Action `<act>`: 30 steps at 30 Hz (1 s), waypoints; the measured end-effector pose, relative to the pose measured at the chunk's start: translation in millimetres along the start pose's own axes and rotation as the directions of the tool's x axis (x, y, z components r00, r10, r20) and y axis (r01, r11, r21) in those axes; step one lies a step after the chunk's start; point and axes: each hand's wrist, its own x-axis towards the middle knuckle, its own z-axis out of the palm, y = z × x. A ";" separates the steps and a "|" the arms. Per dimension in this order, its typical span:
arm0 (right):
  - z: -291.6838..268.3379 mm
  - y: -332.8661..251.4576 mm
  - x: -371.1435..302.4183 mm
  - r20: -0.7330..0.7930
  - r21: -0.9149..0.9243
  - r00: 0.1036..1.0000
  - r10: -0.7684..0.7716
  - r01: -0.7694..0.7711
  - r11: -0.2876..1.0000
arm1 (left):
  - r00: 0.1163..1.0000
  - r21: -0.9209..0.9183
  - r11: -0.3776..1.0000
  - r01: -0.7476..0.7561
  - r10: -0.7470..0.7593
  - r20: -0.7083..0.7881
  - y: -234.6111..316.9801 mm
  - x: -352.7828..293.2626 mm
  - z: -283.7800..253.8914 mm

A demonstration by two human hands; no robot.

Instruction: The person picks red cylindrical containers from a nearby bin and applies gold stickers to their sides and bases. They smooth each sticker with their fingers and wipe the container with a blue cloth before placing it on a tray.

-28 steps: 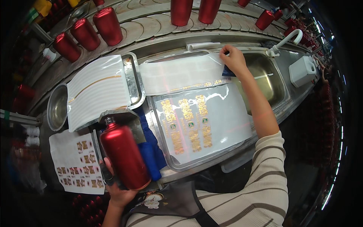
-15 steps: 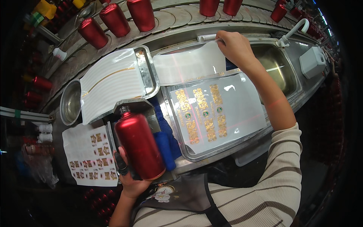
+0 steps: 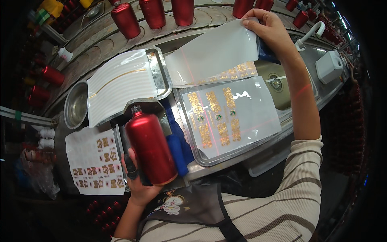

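Observation:
My left hand (image 3: 141,187), a black cover on one finger, supports a shiny red bottle (image 3: 151,147) from below and along its left side. The bottle tilts slightly, and its narrow neck points away from me. At the far side my right hand (image 3: 268,30) pinches the upper right corner of a white backing sheet (image 3: 213,52), holding that end raised. Gold decals show along the sheet's lower edge. Nearer, a clear-looking sheet with gold and green decals (image 3: 229,117) lies on a metal tray (image 3: 209,161).
Left of the bottle hangs a sheet of brown-gold decals (image 3: 96,169). Beyond it are a striped white sheet with a gold line (image 3: 121,84) and a round metal bowl (image 3: 75,107). Blue cloth (image 3: 177,129) lies beside the bottle. Red bottles (image 3: 152,14) stand on the conveyor; a sink (image 3: 278,90) is at right.
My right hand has moved up and right, lifting the white sheet's corner and uncovering gold decals beneath its edge. Bottles on the conveyor have shifted right. My left hand keeps the red bottle.

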 end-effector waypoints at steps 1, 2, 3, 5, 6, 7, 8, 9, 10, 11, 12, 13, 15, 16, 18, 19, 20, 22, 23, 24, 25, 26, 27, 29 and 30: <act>-11.7 5.6 1.1 -0.010 0.037 1.000 0.023 -0.023 0.999 | 1.000 -0.006 1.000 -0.010 0.010 0.002 -0.4 0.8 0.2; -22.8 6.7 -3.2 -0.002 0.092 1.000 0.016 -0.016 0.996 | 1.000 -0.012 1.000 -0.020 0.020 0.005 -0.4 2.1 0.6; -30.2 0.7 -6.4 -0.013 0.097 0.999 0.031 -0.030 0.995 | 1.000 -0.014 1.000 -0.022 0.022 -0.001 -0.8 1.9 0.2; -51.2 -9.1 -22.3 -0.045 0.149 0.997 0.056 -0.049 0.988 | 1.000 -0.028 0.999 -0.029 0.029 -0.006 -1.9 1.9 1.0; -61.8 -12.2 -31.2 -0.057 0.206 0.997 0.057 -0.044 0.977 | 1.000 -0.031 0.999 -0.024 0.024 -0.017 -1.2 -0.6 -0.2; -78.4 -12.5 -42.9 -0.068 0.267 0.990 0.120 -0.098 0.959 | 1.000 -0.042 0.999 -0.015 0.014 -0.025 -1.4 -2.0 -0.4; -105.7 -21.7 -66.6 -0.102 0.293 0.974 0.203 -0.166 0.942 | 1.000 -0.088 0.996 -0.029 0.029 -0.010 -3.9 2.1 3.3; -118.3 -19.6 -85.0 -0.178 0.305 0.957 0.227 -0.166 0.938 | 1.000 -0.097 0.995 -0.019 0.017 -0.015 -5.3 0.8 5.0; -134.0 -19.8 -110.0 -0.262 0.306 0.931 0.256 -0.172 0.936 | 1.000 -0.117 0.993 -0.015 0.014 -0.012 -6.2 1.2 7.2; -149.3 -9.2 -135.3 -0.436 0.314 0.848 0.302 -0.171 0.934 | 1.000 -0.130 0.991 -0.020 0.018 -0.022 -5.9 1.6 8.2; -167.7 3.6 -162.4 -0.594 0.321 0.730 0.339 -0.172 0.931 | 0.999 -0.147 0.989 -0.025 0.021 -0.030 -5.7 2.4 9.4; -193.6 14.8 -192.7 -0.402 0.407 0.841 0.363 -0.191 0.893 | 0.999 -0.165 0.986 -0.036 0.029 -0.044 -5.8 3.9 9.5; -239.4 20.0 -254.8 -0.132 0.532 0.935 0.328 -0.213 0.820 | 0.988 -0.262 0.956 -0.134 0.110 -0.106 7.3 11.0 6.9; -248.7 18.0 -281.7 -0.067 0.590 0.950 0.306 -0.209 0.780 | 0.989 -0.220 0.967 -0.131 0.112 -0.097 12.6 12.3 4.1; -249.8 10.2 -325.9 -0.452 0.466 0.732 0.510 -0.294 0.834 | 0.990 -0.138 0.982 -0.132 0.123 -0.072 16.0 13.7 1.6; -237.0 8.0 -335.8 -0.600 0.412 0.581 0.550 -0.365 0.835 | 0.990 -0.297 0.948 -0.114 0.083 -0.115 13.5 11.6 8.5; -229.0 11.8 -346.7 -0.727 0.367 0.413 0.549 -0.442 0.818 | 0.996 -0.197 0.977 -0.079 0.069 -0.059 12.3 9.1 4.1; -272.5 54.7 -393.7 -0.317 0.343 0.646 0.694 -0.605 0.719 | 0.992 -0.173 0.979 -0.108 0.094 -0.085 8.5 10.9 4.5; -268.7 84.1 -411.0 -0.323 0.320 0.623 0.712 -0.636 0.702 | 0.991 -0.168 0.979 -0.118 0.106 -0.078 9.6 11.4 5.2; -245.0 105.8 -414.4 -0.380 0.297 0.564 0.733 -0.676 0.675 | 0.990 -0.156 0.980 -0.123 0.110 -0.089 11.2 10.8 4.2; -233.1 149.5 -439.5 -0.471 0.283 0.425 0.773 -0.757 0.589 | 0.988 -0.149 0.979 -0.138 0.125 -0.094 14.0 12.2 5.6; -206.8 176.6 -445.4 -0.549 0.268 0.266 0.792 -0.842 0.469 | 0.988 -0.168 0.977 -0.134 0.119 -0.096 15.2 13.4 7.3; -199.2 222.8 -486.3 -0.688 0.119 0.301 0.660 -0.850 0.512 | 0.990 -0.216 0.967 -0.131 0.116 -0.084 12.1 16.7 10.4; -161.0 268.2 -495.0 -0.780 -0.111 0.216 0.587 -0.971 0.210 | 0.991 -0.236 0.964 -0.121 0.103 -0.087 13.9 15.0 8.4; -127.5 273.1 -485.3 -0.820 -0.119 0.159 0.549 -0.987 0.108 | 0.990 -0.227 0.966 -0.125 0.108 -0.087 18.9 15.4 6.4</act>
